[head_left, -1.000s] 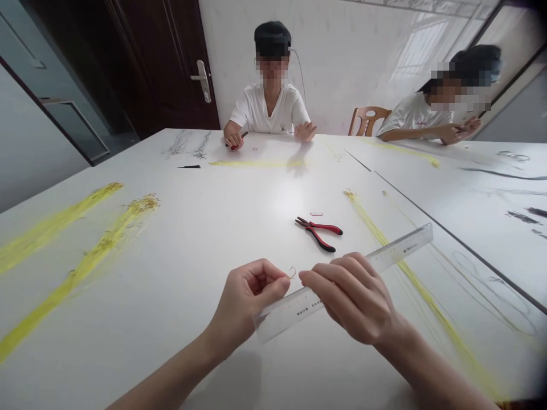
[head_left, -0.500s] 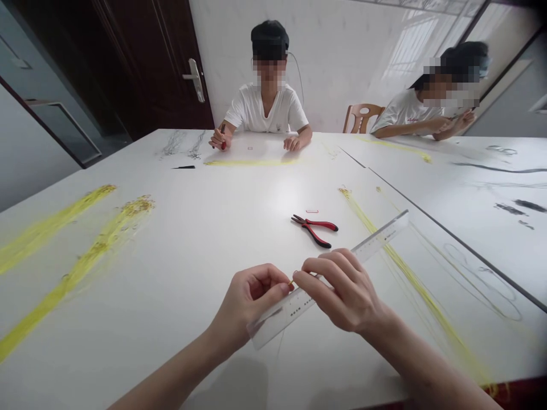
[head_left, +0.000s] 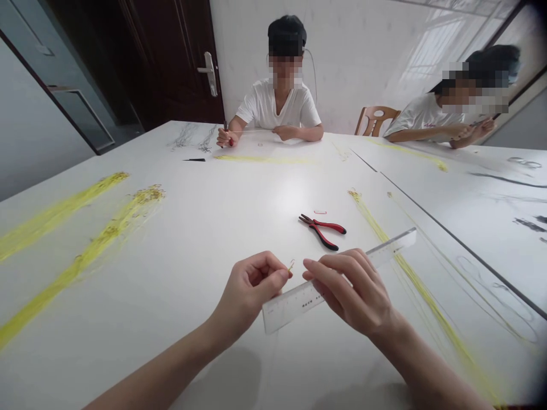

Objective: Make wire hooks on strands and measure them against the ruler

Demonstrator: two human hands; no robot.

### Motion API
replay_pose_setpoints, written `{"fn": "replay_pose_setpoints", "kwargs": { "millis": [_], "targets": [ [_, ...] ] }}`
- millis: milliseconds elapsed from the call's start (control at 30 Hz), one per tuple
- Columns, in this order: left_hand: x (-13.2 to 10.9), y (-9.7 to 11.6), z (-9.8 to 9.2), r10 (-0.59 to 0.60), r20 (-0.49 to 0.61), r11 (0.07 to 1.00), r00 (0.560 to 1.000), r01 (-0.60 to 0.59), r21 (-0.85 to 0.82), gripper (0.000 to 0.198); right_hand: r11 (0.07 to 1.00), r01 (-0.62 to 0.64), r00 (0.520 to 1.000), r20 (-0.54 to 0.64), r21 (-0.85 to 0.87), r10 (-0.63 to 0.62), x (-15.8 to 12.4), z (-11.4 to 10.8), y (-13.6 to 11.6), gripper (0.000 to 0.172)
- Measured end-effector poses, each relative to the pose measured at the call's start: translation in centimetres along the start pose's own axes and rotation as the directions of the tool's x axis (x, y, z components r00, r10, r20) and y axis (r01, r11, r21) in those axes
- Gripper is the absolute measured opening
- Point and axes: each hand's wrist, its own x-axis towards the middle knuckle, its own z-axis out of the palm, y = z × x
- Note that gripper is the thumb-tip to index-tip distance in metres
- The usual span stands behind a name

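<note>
Between the thumb and forefinger of my left hand is a small fish hook, its thin curved end sticking out past the fingertips. My right hand grips a clear plastic ruler near its middle, with the thumb side hidden behind the fingers. The ruler slants up to the right, its left end close under my left hand. The index fingertip of my right hand points at the hook, a small gap apart from it. Pliers with red and black handles lie beyond my hands, beside a small red outlined piece.
Yellow line bundles with hooks at their ends lie at left and right on the white table. One person sits opposite, holding a red-handled tool; another person sits at far right. A seam crosses the table.
My right fingertips have drawn back from the left hand, and the hook now shows more. The ruler has shifted right and lies less steeply. The person opposite now stretches a thin line between both hands.
</note>
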Motion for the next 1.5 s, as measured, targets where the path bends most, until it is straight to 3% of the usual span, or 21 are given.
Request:
{"fn": "replay_pose_setpoints", "kwargs": {
  "millis": [133, 300, 500, 633, 700, 733, 833, 900, 933, 1033, 1100, 1233, 1500],
  "targets": [
    [0.2, 0.0, -0.2, 0.123, -0.127, 0.988, 0.984, -0.11, 0.107, 0.021, 1.0, -0.017, 0.999, 0.027, 0.014, 0.017, -0.1, 0.0, 0.4, 0.039],
    [0.0, 0.0, -0.3, 0.176, -0.149, 0.972, 0.973, -0.148, 0.182, 0.023, 1.0, -0.001, 0.998, 0.067, 0.014, 0.0, -0.4, -0.1, 0.8, 0.06],
    [0.0, 0.5, -0.5, 0.24, -0.167, 0.947, 0.956, -0.193, 0.259, 0.017, 1.0, -0.005, 0.996, 0.084, 0.025, 0.003, -0.4, -0.4, 1.8, 0.052],
    [0.1, 0.8, -0.7, 0.295, -0.121, 0.876, 0.948, -0.218, 0.431, 0.017, 1.0, 0.026, 0.994, 0.102, -0.014, -0.024, -0.4, -0.9, 2.8, 0.049],
    [0.3, 0.7, -0.9, 0.396, -0.054, 0.753, 0.917, -0.291, 0.591, 0.016, 0.999, 0.01, 0.995, 0.104, -0.048, -0.005, -0.4, -1.1, 3.1, 0.05],
    [0.4, 0.5, -1.0, 0.482, 0.01, 0.639, 0.876, -0.359, 0.68, 0.015, 0.998, -0.006, 0.995, 0.097, -0.064, 0.012, -0.4, -1.1, 3.1, 0.051],
    [0.7, -0.2, -1.2, 0.665, 0.265, 0.232, 0.699, -0.53, 0.816, 0.016, 0.997, -0.057, 0.994, 0.09, -0.048, 0.061, -0.3, -1.0, 2.5, 0.052],
    [0.8, -0.7, -1.3, 0.694, 0.369, 0.076, 0.619, -0.572, 0.817, 0.017, 0.994, -0.106, 0.99, 0.093, -0.005, 0.106, -0.1, -0.8, 1.6, 0.048],
    [0.8, -0.9, -1.3, 0.697, 0.39, 0.045, 0.602, -0.58, 0.813, 0.017, 0.99, -0.14, 0.986, 0.091, 0.007, 0.139, 0.1, -0.8, 1.2, 0.042],
    [0.7, -1.4, -1.0, 0.693, 0.409, 0.041, 0.594, -0.598, 0.8, 0.015, 0.968, -0.247, 0.967, 0.08, 0.035, 0.243, 0.5, -0.8, -0.2, 0.017],
    [0.5, -1.7, -0.7, 0.675, 0.388, 0.115, 0.627, -0.609, 0.785, 0.015, 0.96, -0.271, 0.959, 0.108, 0.066, 0.264, 0.7, -0.8, -0.9, 0.009],
    [0.2, -2.1, -0.1, 0.665, 0.339, 0.241, 0.665, -0.621, 0.746, 0.016, 0.964, -0.25, 0.961, 0.144, 0.089, 0.236, 0.8, -0.8, -1.6, 0.009],
    [-0.1, -1.4, 0.3, 0.715, 0.234, 0.307, 0.659, -0.596, 0.742, 0.012, 0.954, -0.279, 0.956, 0.128, 0.105, 0.266, 0.7, -0.9, -1.5, 0.007]
  ]
}}
